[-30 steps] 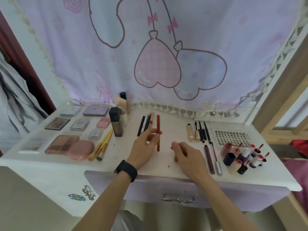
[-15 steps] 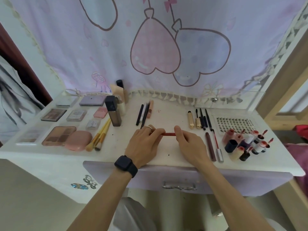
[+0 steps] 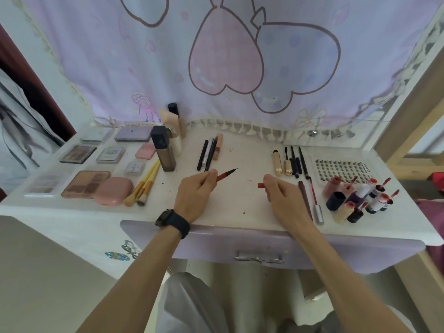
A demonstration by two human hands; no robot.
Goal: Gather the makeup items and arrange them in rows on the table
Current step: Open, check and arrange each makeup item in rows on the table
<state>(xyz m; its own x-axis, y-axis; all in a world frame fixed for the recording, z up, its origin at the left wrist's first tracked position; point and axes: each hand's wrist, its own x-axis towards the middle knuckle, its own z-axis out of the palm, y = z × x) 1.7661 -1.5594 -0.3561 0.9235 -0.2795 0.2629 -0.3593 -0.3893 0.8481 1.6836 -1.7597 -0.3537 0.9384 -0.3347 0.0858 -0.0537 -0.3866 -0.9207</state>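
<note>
pointing its fine dark tip toward the desk's right edge and slightly toward the back, the red liner pen (image 3: pixel 225 174) has its long axis running nearly across the desk (image 3: pixel 240 207), near the middle. the left hand (image 3: pixel 194 198) grips the slim, smooth red barrel at its blunt end, fingers curled round it. the right hand (image 3: pixel 283 198) pinches the short red cap (image 3: pixel 261 185), a small tube, near the pen's tip but apart from it. half a second ago both hands met on the capped pen; now cap and barrel are pulled apart and the brush tip is bare. thin dark pencils (image 3: pixel 209 155) lie in a row toward the back edge, wooden-handled brushes (image 3: pixel 146 183) toward the left, and glossy little bottles (image 3: pixel 360 198) cluster near the front right corner.
</note>
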